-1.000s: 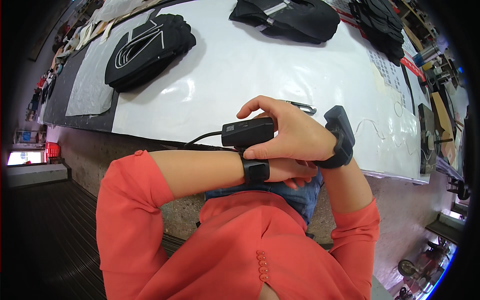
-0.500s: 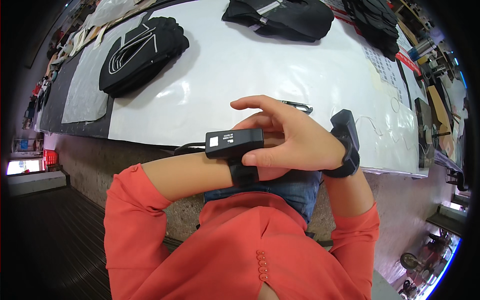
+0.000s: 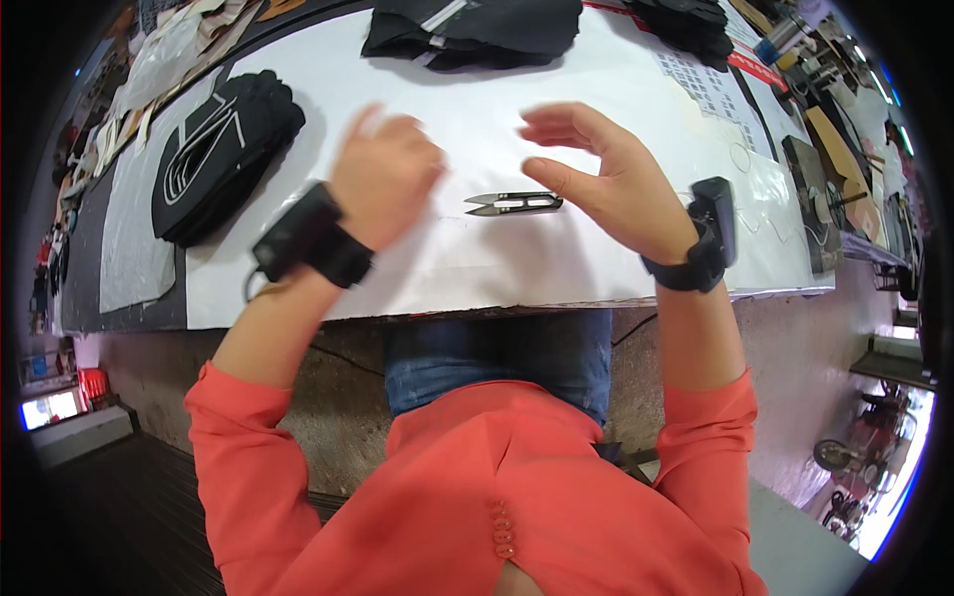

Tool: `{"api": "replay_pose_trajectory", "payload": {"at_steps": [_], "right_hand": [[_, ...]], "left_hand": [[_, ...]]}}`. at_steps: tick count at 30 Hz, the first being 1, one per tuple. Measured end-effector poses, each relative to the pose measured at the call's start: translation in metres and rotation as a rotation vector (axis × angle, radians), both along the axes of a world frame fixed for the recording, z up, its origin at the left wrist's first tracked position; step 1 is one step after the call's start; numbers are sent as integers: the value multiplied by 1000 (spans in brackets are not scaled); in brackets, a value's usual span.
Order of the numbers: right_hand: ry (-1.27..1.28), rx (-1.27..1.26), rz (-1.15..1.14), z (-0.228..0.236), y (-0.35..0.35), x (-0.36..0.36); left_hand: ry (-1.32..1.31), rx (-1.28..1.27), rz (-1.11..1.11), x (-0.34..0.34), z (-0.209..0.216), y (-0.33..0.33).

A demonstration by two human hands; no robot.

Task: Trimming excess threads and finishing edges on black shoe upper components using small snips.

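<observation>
Both my hands are raised over a white-covered table (image 3: 417, 283). My right hand (image 3: 616, 184) is open and holds nothing, thumb apart from the bent fingers. Just left of its thumb lies a pair of thread snips (image 3: 512, 204), the two pointed blades spread and facing left. On the other side of the snips, my left hand (image 3: 383, 179) is smeared by motion, so how its fingers are set is unclear. A stack of black fabric pieces with white curved lines (image 3: 224, 159) lies to the left. Each wrist wears a black strapped device.
Another black fabric bundle with a pale strip (image 3: 472, 35) lies at the far edge, with more black cloth (image 3: 686, 30) to its right. Loose pale thread (image 3: 755, 223) lies right of my hand. A dark machine part (image 3: 815, 199) stands at the table's right end.
My hands were crossed, the right over the left wrist; now they are apart and farther over the table. The snips, partly hidden before, show fully.
</observation>
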State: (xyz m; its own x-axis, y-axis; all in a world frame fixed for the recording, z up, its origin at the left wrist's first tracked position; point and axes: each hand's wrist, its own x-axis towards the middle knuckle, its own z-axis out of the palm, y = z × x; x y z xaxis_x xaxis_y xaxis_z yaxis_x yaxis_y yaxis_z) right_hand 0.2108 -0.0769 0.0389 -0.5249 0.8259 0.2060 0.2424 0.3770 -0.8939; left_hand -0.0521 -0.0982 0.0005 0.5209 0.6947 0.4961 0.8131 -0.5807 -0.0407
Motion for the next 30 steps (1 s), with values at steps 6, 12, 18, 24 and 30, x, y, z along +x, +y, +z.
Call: {"api": "replay_pose_trajectory", "payload": {"at_steps": [6,12,18,24,30], "right_hand": [[-498,378,-38,-45,6,17],[-640,379,-10,-64,-2,-16],[-355,124,-121,-60,-36,-7],[-160,-126,-343,-44,-53,21],[-154,-163,-363,-39,-47,43]], "left_hand": [[-62,-101,522,-87,49,40],[-426,-275,463,-70,40,79],[-377,-148,208,6,19,127],[-215,114,205,31,-13,163],[-119,107,243,40,-16,167]]}}
